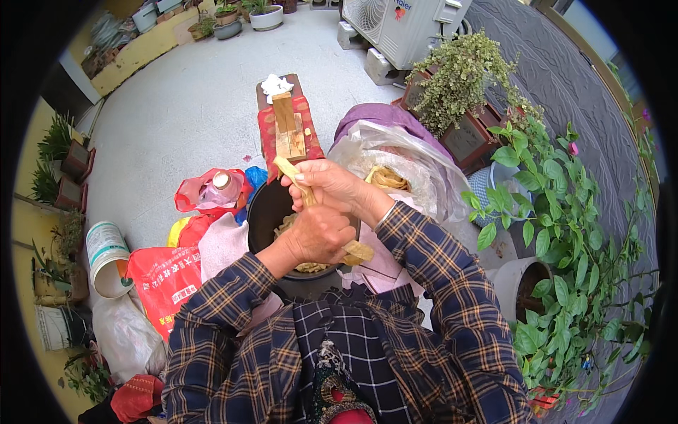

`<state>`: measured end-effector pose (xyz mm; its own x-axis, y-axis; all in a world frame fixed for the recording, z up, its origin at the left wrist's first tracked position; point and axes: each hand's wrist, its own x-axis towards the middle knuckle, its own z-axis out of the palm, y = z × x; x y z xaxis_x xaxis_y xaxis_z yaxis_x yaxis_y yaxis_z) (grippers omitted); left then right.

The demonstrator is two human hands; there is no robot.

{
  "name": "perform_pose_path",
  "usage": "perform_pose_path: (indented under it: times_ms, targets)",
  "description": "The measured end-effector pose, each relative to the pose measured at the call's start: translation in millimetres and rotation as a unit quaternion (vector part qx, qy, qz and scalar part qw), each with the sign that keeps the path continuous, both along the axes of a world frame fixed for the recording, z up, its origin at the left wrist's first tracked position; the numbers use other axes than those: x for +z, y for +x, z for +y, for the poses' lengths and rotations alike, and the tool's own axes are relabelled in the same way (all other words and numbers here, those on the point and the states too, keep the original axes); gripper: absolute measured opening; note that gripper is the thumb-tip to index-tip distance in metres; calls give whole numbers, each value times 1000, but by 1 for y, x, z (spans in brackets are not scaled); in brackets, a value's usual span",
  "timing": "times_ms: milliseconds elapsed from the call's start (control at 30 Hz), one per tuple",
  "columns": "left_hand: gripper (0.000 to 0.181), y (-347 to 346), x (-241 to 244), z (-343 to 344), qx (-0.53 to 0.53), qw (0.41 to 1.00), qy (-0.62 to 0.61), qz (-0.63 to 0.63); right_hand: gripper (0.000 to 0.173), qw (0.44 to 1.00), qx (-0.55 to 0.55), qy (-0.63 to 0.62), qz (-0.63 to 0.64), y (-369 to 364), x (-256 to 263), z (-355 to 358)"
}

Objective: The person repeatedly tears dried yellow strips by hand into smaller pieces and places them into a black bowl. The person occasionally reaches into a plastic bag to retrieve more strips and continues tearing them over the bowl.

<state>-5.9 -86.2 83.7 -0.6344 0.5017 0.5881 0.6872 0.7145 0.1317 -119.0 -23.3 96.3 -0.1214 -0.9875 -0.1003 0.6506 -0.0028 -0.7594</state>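
Observation:
A long, flat, pale yellow strip [287,168], perhaps plant matter, runs through both fists. My right hand [331,184] pinches it near its upper end between thumb and fingers. Just below, my left hand [322,234] is closed around it, and yellowish ends [358,251] stick out on its right side. Both hands are over a dark round tub [262,217], partly hidden by them, with pale shredded pieces [310,267] inside. Beyond the tub, a wooden block [290,139] with an upright piece stands on a red patterned cloth [267,124] over a narrow bench.
Right of the tub, a clear plastic bag [429,169] holds coiled yellow strips [387,178]. To the left lie a red bag [159,275] bearing writing, a pink cloth [225,244] and a tipped white bucket [108,259]. Leafy plants [561,254] crowd the right side. White crumpled material [276,86] tops the bench.

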Motion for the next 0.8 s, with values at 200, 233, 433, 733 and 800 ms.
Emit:
perform_pose_path:
  times_ms: [200, 233, 433, 733, 800]
  targets:
    - [17, 0, -31, 7, 16, 997, -29, -71, 22, 990, -96, -70, 71, -19, 40, -15]
    - [17, 0, -32, 6, 20, 996, -34, -79, 23, 989, -96, -74, 85, -19, 43, -17]
    - [20, -9, -30, 1, 53, 982, -53, -176, 27, 975, -146, -71, 154, -18, 54, -36]
    - [75, -19, 39, -74, 180, 791, 583, -37, 32, 984, -21, -75, 163, -51, 51, -46]
    - [63, -42, 48, -80, 85, 754, 644, -98, 33, 982, 16, -48, 180, -51, 38, -51]
